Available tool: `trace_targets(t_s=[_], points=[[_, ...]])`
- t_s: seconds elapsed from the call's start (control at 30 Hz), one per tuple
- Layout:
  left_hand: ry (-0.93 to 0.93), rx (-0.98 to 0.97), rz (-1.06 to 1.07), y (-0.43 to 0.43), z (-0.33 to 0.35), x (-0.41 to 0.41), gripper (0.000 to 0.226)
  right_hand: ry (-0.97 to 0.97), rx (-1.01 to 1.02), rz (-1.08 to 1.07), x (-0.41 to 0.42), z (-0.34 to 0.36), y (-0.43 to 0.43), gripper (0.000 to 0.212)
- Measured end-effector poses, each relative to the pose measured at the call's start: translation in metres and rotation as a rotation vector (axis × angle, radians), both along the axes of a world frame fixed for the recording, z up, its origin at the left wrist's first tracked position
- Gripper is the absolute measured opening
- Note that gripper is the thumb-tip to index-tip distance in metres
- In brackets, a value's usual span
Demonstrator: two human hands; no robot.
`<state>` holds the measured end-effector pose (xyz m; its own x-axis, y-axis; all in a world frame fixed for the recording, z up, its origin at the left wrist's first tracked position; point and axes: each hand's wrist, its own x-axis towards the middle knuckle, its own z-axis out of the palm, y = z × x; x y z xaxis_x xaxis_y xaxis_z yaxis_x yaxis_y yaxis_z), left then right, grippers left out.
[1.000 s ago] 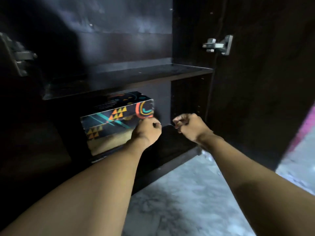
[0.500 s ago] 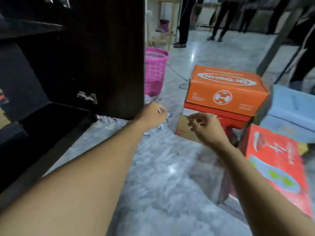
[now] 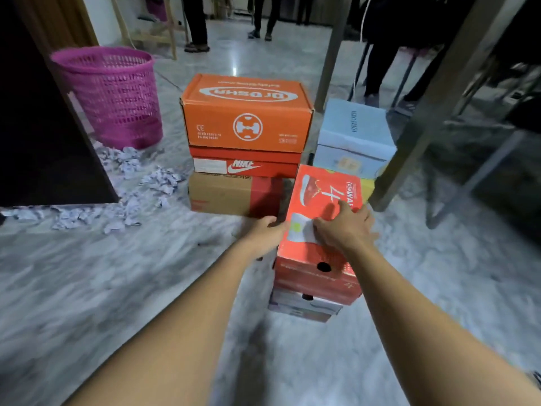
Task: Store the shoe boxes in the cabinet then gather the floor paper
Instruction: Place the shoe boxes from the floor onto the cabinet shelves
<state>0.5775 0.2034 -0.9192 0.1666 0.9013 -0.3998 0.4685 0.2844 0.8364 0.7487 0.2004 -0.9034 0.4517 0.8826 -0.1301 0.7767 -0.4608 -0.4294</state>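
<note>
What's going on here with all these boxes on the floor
A person is reaching for the red shoe box that tops the nearest stack. The right hand lies flat on its lid and the left hand is at its left side; it is not lifted yet. Several more boxes wait behind, including an orange box on a stack of three. Crumpled paper litters the floor beside a pink basket.

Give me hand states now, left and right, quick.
Left hand: open, fingers against the left side of the red shoe box, no closed grip yet.
Right hand: open, palm flat on the box's lid.
</note>
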Motion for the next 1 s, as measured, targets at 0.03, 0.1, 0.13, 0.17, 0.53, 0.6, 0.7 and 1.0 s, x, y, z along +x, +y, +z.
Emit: trace_targets(t_s=[0.03, 0.1, 0.13, 0.17, 0.53, 0.6, 0.7, 1.0], points=[[-0.028, -0.002, -0.006, -0.001, -0.008, 0.005, 0.059, 0.044, -0.016, -0.03, 0.007, -0.002, -0.001, 0.074], [-0.106, -0.02, 0.013, -0.008, -0.021, 0.01, 0.059, 0.132, -0.013, -0.054, 0.016, -0.007, -0.003, 0.079], [-0.159, -0.047, 0.047, -0.012, -0.025, 0.011, 0.065, 0.156, 0.002, -0.06, 0.019, -0.011, -0.004, 0.079], [-0.211, -0.078, 0.089, -0.015, -0.03, 0.01, 0.07, 0.169, 0.027, -0.071, 0.02, -0.013, -0.005, 0.08], [-0.478, -0.341, 0.117, -0.034, -0.046, -0.01, 0.075, 0.841, 0.116, -0.077, 0.029, -0.04, -0.022, 0.042], [-0.488, -0.27, 0.147, -0.043, -0.043, -0.013, 0.06, 0.794, 0.139, -0.013, 0.024, -0.04, -0.024, 0.035], [-0.54, -0.099, 0.234, -0.06, -0.044, -0.026, 0.041, 0.792, 0.114, 0.107, 0.009, -0.034, -0.026, 0.032], [-0.627, 0.27, 0.495, -0.104, -0.027, -0.121, 0.055, 0.825, 0.052, 0.515, -0.099, -0.008, -0.008, 0.037]])
